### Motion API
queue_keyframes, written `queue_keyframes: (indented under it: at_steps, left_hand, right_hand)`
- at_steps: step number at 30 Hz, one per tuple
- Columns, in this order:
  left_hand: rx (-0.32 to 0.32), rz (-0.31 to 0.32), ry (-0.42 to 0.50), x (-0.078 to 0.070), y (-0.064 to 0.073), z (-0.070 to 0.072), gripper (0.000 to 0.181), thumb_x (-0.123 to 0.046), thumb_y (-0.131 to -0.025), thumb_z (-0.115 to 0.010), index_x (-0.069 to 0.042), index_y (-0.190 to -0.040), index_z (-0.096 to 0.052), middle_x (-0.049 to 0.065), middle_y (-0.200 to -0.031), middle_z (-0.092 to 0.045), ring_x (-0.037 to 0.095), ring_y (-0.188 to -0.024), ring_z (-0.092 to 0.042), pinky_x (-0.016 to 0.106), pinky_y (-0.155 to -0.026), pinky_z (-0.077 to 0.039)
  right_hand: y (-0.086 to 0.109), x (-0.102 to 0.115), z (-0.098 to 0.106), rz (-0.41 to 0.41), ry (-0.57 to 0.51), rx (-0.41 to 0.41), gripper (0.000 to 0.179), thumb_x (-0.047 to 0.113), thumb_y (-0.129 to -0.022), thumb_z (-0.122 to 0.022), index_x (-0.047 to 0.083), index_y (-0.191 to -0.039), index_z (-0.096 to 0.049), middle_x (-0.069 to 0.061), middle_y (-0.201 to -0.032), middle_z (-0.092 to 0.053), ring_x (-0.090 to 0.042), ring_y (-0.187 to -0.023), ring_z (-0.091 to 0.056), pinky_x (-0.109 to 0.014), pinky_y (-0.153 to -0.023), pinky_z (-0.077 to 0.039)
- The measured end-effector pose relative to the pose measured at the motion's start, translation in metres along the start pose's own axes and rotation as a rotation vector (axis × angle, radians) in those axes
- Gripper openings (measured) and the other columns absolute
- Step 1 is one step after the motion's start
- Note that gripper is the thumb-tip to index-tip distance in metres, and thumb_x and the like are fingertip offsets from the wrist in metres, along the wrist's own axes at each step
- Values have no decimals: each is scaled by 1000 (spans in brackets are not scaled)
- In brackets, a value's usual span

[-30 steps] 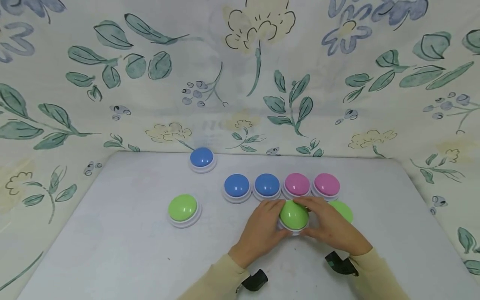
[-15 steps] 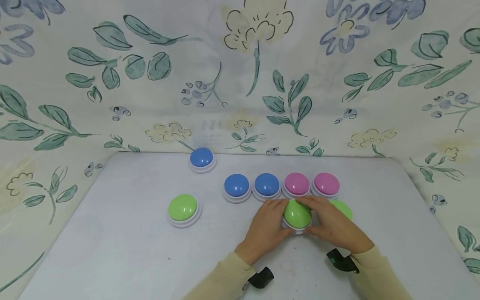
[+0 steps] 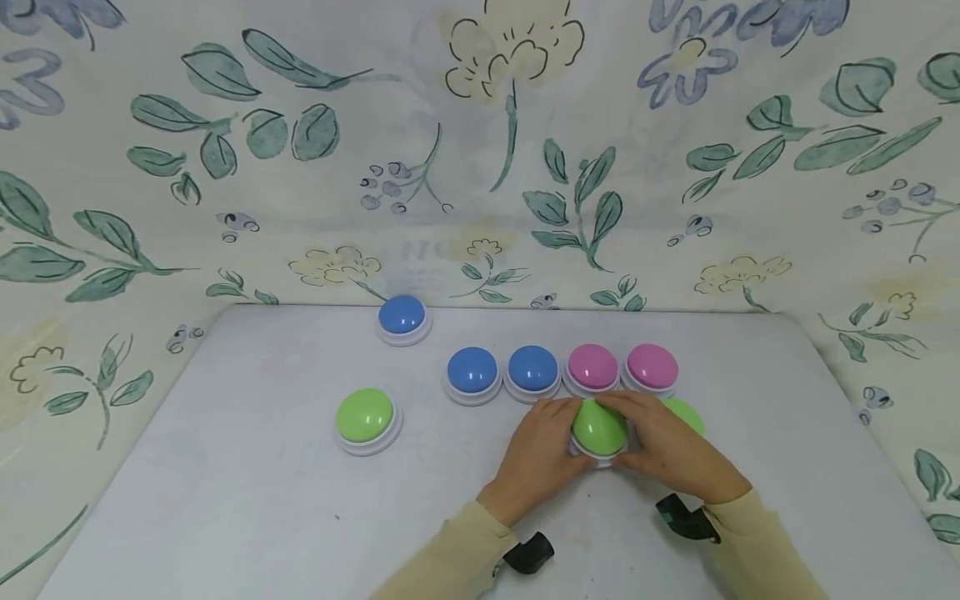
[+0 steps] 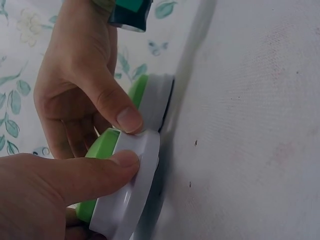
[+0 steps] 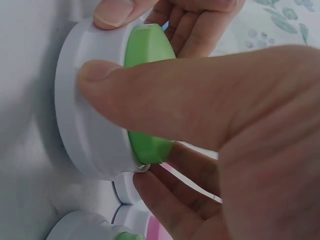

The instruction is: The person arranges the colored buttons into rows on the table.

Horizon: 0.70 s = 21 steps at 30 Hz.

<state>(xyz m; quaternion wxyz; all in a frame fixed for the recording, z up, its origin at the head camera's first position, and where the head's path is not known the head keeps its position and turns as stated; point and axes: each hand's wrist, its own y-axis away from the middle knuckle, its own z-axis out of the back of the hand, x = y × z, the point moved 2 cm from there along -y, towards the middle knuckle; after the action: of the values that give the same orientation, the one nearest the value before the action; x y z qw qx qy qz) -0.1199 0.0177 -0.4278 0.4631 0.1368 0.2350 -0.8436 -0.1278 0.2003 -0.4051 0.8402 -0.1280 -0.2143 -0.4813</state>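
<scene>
Both of my hands hold one green dome button (image 3: 599, 429) on a white round base, from opposite sides. My left hand (image 3: 536, 462) grips its left side, with the thumb on the white base (image 4: 127, 195) in the left wrist view. On the other side, my right hand (image 3: 675, 446) curls its fingers round the button, its thumb pressed on the base (image 5: 95, 135) in the right wrist view. The base is close over the white table. A second green button (image 3: 686, 414) is partly hidden behind my right hand.
Two blue buttons (image 3: 472, 371) and two pink buttons (image 3: 592, 367) form a row just beyond my hands. Farther left are a green button (image 3: 365, 417) and a blue button (image 3: 402, 317), the latter near the back edge. Floral cloth (image 3: 300, 208) rises behind the white table (image 3: 225, 500).
The held green button has slid a little to the right, toward the green button by my right hand. My left hand has moved right with it, while the right hand has shifted only slightly.
</scene>
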Motion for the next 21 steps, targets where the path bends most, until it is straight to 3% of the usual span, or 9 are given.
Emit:
queue_keyframes:
  at_steps: [21]
  left_hand:
    - [27, 11, 18, -4, -4, -10, 72, -32, -78, -88, -4, -136, -58, 7, -127, -66, 18, -116, -58, 28, -105, -47]
  right_hand:
    - [4, -6, -1, -27, 28, 19, 78, 4, -72, -89, -2, -141, -52, -19, -138, -56, -39, -128, -51, -54, -106, -46]
